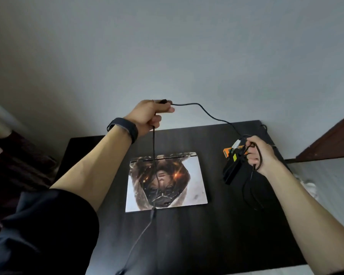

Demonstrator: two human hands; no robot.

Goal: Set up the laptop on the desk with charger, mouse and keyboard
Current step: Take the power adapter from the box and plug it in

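- Black cable (pixel 207 114) stretches between our two hands above the dark desk (pixel 207 235).
- Our left hand (pixel 149 114), a dark band (pixel 125 129) on its wrist, is raised before the pale wall (pixel 187 56), fingers curled tight round the cable.
- From that fist one run of cable drops across the laptop (pixel 177 187) and past the desk's near edge.
- The laptop lies shut and flat at mid-desk, a printed picture on its lid.
- Our right hand (pixel 260 153) clasps loops of cable and the brick (pixel 231 171) over the desk's right side, beside the laptop.
- An orange object (pixel 225 151) sits behind the brick; we cannot tell what it is.
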